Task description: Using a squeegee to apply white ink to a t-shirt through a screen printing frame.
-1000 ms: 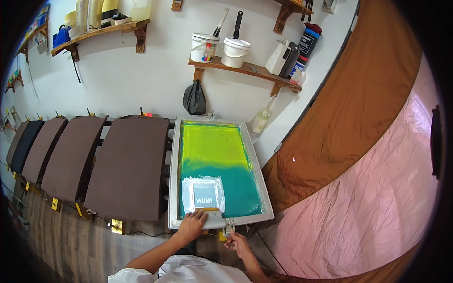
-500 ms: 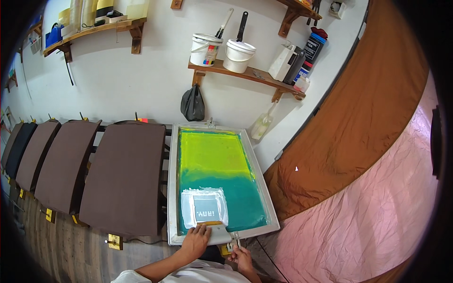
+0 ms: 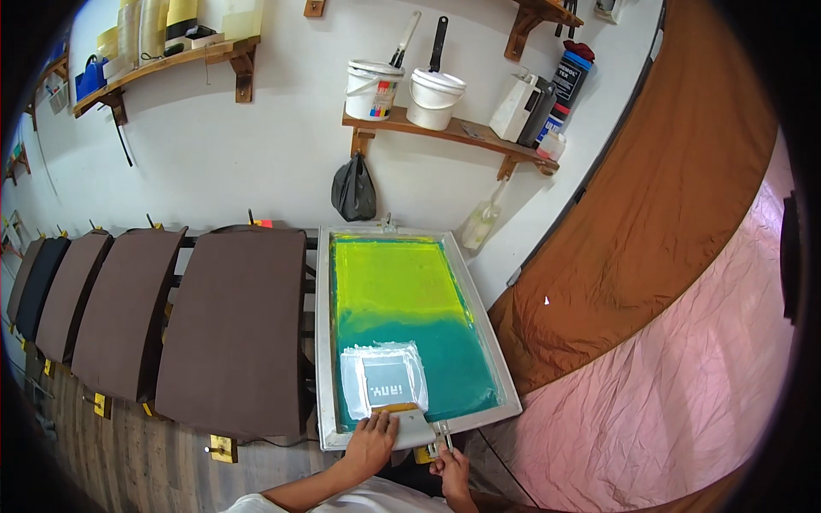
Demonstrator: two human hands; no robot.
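A screen-printing frame [image 3: 506, 395] with pale edges lies in front of me. Its mesh is teal in the near part and yellow-green [image 3: 398, 278] in the far part. At the near left, white ink [image 3: 352, 389] surrounds a grey rectangle with small light lettering. A squeegee [image 3: 414, 425] with an amber strip rests against the frame's near edge. My left hand [image 3: 370, 446] is closed over its left end, fingers on top. My right hand [image 3: 451, 472] is closed on a metal clamp [image 3: 442, 434] at the near edge; its fingertips are partly hidden.
Brown padded printing boards [image 3: 235, 333] stand in a row to the left, with yellow blocks [image 3: 222, 448] beneath. White buckets [image 3: 436, 98] sit on a wall shelf [image 3: 402, 120]. A black bag [image 3: 353, 190] hangs below. Brown [image 3: 590, 274] and pink fabric [image 3: 650, 393] hang at the right.
The whole view has shifted slightly, so the frame and boards appear farther right and lower. Both hands keep their places on the squeegee and the clamp.
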